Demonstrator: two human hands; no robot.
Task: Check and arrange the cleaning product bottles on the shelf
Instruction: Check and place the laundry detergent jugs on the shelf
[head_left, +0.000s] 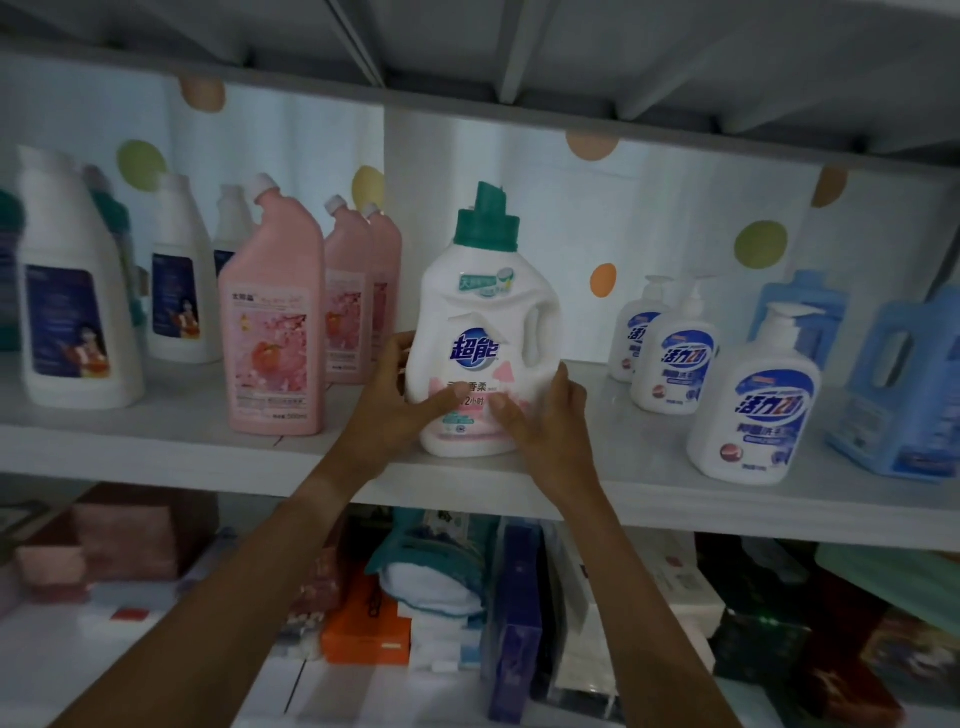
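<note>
A white plastic detergent bottle with a green cap (485, 332) is stood at the front edge of the white shelf board (156, 441), between pink angled-neck bottles (275, 332) and white pump bottles (753, 395). It is gripped low by the left hand (397, 400) and right hand (545, 421), fingers curled round its sides. It is best kept upright, label turned outward, and eased back into line.

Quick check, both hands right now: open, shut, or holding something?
Left hand: grips the white detergent bottle on its left side.
Right hand: holds the same bottle, fingers across its lower front.
</note>
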